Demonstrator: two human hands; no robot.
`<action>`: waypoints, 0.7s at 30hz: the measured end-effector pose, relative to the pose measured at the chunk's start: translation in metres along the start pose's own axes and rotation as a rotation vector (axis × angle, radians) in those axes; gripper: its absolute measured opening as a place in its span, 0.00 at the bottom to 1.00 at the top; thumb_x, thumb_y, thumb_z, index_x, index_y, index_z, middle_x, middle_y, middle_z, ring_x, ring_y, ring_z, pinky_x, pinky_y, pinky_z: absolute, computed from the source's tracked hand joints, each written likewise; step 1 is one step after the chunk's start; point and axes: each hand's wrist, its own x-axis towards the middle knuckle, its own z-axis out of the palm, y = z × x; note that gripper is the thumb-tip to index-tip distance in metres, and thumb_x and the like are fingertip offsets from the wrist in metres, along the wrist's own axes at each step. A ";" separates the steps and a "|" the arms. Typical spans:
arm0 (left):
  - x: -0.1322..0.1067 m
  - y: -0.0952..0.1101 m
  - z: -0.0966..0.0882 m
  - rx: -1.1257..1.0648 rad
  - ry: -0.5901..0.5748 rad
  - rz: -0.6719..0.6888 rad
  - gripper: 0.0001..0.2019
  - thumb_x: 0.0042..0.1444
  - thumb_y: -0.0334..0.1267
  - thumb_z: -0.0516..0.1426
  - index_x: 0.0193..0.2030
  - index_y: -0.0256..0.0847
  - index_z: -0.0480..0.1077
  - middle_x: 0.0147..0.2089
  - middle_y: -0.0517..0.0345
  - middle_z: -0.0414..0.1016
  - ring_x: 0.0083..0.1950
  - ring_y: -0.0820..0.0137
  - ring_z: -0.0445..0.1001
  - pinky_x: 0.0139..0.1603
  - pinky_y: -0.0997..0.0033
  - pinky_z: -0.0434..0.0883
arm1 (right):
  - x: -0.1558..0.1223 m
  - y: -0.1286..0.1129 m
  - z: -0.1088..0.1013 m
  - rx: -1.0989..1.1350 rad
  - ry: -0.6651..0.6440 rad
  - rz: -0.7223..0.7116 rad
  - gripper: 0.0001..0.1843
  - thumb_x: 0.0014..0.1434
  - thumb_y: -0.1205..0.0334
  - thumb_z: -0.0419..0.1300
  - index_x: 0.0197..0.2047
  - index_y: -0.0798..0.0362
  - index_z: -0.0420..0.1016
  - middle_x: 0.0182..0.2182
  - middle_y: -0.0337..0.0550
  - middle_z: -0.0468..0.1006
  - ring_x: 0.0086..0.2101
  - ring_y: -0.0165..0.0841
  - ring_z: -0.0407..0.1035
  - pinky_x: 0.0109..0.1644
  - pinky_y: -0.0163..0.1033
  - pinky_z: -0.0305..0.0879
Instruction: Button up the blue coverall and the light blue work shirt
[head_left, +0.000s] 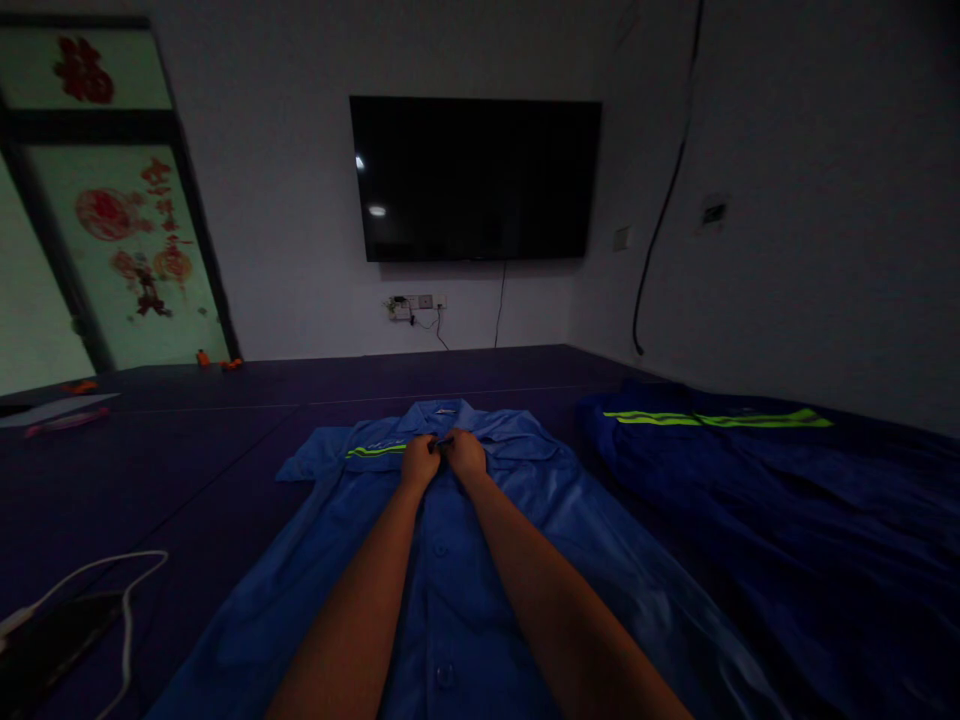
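Dark mat [187,440] covers the floor; blue work shirt [465,560] lies flat on it, front up, darker blue garment [750,480] just to its right. Left hand [418,462] and right hand [466,455] sit side by side at the shirt's placket below the collar [442,412], fingers pinched on the fabric there.

Both bare forearms stretched straight out ahead, converging as they go. Left hand [420,462] and right hand [466,453] sit knuckle to knuckle, fingers curled under and pinched shut, backs of both hands facing up.
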 end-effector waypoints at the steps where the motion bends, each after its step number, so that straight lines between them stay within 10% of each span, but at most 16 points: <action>1: -0.001 0.001 0.000 0.014 0.000 0.001 0.12 0.48 0.25 0.52 0.39 0.34 0.72 0.38 0.49 0.75 0.39 0.69 0.72 0.40 0.74 0.65 | 0.000 0.000 0.000 0.000 0.000 -0.002 0.13 0.53 0.67 0.53 0.43 0.53 0.72 0.38 0.47 0.76 0.41 0.32 0.69 0.42 0.31 0.60; 21: -0.008 0.013 -0.004 0.233 -0.049 -0.057 0.11 0.53 0.27 0.48 0.38 0.35 0.70 0.40 0.44 0.73 0.43 0.63 0.71 0.41 0.70 0.65 | -0.003 -0.001 0.002 -0.006 0.026 -0.032 0.15 0.53 0.69 0.51 0.43 0.54 0.72 0.38 0.48 0.76 0.41 0.33 0.69 0.44 0.32 0.60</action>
